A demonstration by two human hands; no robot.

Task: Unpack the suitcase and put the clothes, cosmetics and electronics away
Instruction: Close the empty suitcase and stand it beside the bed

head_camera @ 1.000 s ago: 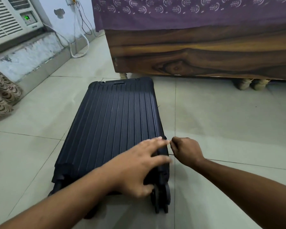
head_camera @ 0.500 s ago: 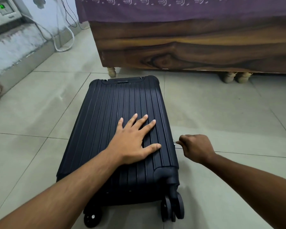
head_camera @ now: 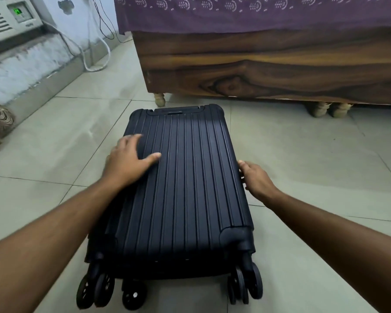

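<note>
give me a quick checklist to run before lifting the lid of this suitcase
1. Suitcase lies flat on the tiled floor, ribbed shell up, wheels toward the person: ok.
2. Left hand rests flat on the shell near its left edge: ok.
3. Right hand is at the right side edge, fingers curled against the seam: ok.
4. Zip run fully round: cannot tell, the zip track is not visible from the head view.
5. Lid unlatched: not ok yet, the shell sits shut with no gap showing.
6. Room for the lid to swing: cannot tell which side the hinge is on; the bed frame stands just beyond the top end.
</note>
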